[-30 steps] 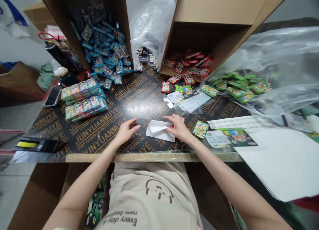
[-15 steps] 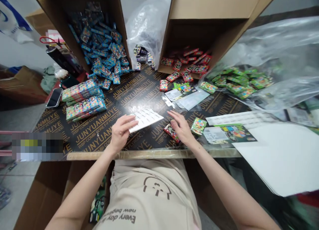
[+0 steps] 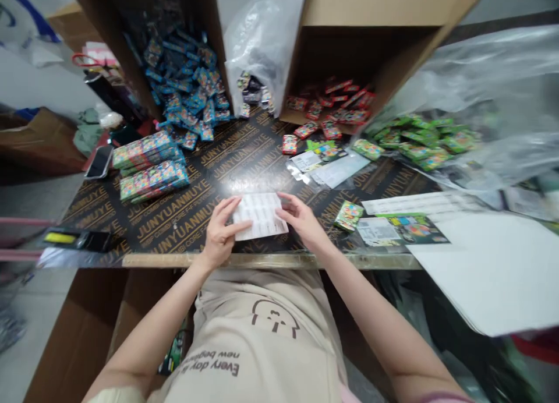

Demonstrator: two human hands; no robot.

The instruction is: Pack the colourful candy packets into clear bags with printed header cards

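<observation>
A white flat block with rows of small dark print (image 3: 259,216) lies between my hands near the table's front edge. My left hand (image 3: 220,231) is closed on its left end, thumb across the near corner. At the right end, my right hand (image 3: 304,221) grips it with thumb and fingertips. Whether it is one piece or several small packs side by side, I cannot tell. Right of my right hand lies a small green box (image 3: 348,215), beside a dark printed card with a white panel (image 3: 402,229).
Stacked colourful packs (image 3: 152,179) and a phone (image 3: 99,162) sit at left. Behind are cartons of blue boxes (image 3: 187,100) and red boxes (image 3: 345,109), and a plastic bag of green boxes (image 3: 430,138). White sheets (image 3: 493,275) overhang the front right edge.
My right hand has moved left from a small red box onto the white block's right end. That red box no longer shows on the table. The block has turned and now lies nearly level.
</observation>
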